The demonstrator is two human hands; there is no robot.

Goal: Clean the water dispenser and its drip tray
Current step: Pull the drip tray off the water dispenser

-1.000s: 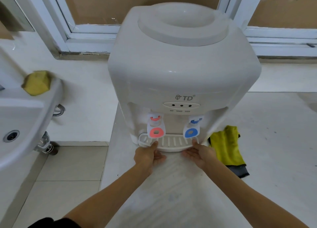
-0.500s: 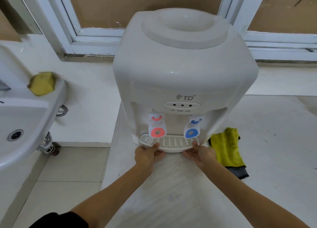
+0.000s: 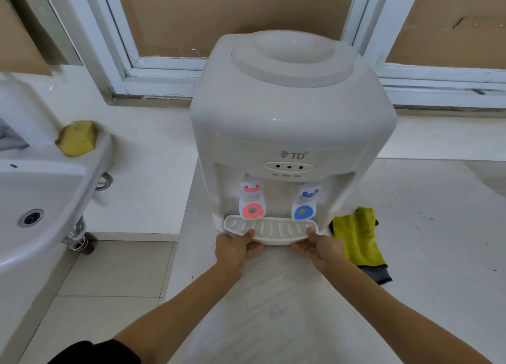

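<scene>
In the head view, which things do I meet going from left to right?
Sink → yellow sponge → left hand → red tap → blue tap → right hand → yellow cloth.

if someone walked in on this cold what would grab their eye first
The white water dispenser fills the middle of the view, its red tap and blue tap bright against the plain body. Just below them, the left hand and right hand grip the two front corners of the drip tray. A yellow cloth lies on the counter to the dispenser's right, and a yellow sponge sits on the sink rim at left.
</scene>
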